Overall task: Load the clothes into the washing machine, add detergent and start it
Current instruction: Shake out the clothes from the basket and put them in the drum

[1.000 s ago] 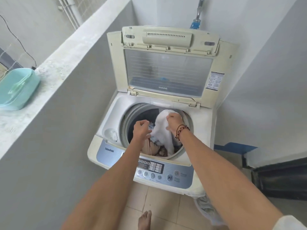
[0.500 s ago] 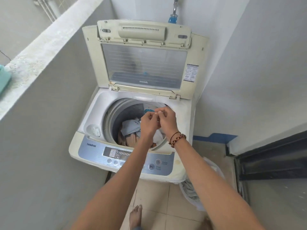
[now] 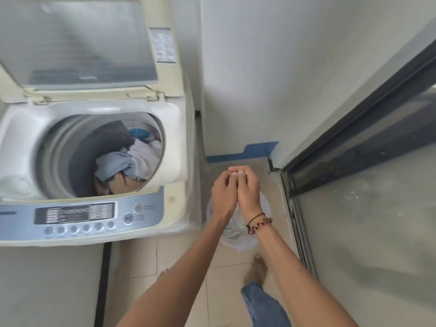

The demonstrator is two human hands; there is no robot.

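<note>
lying heaped in the drum of the washing machine are the clothes: a pale blue piece, a white one beside it and a tan one nearest the front, with a dark piece behind them. the machine's lid stands raised at the back, and the control panel runs along the front edge. to the right of the machine, both hands are held together above a white laundry basket on the tiled floor. the left hand and right hand touch side by side with fingers curled inward, fingertips meeting; nothing shows in either grasp. a beaded bracelet circles the right wrist. more cloth lies in the basket.
</note>
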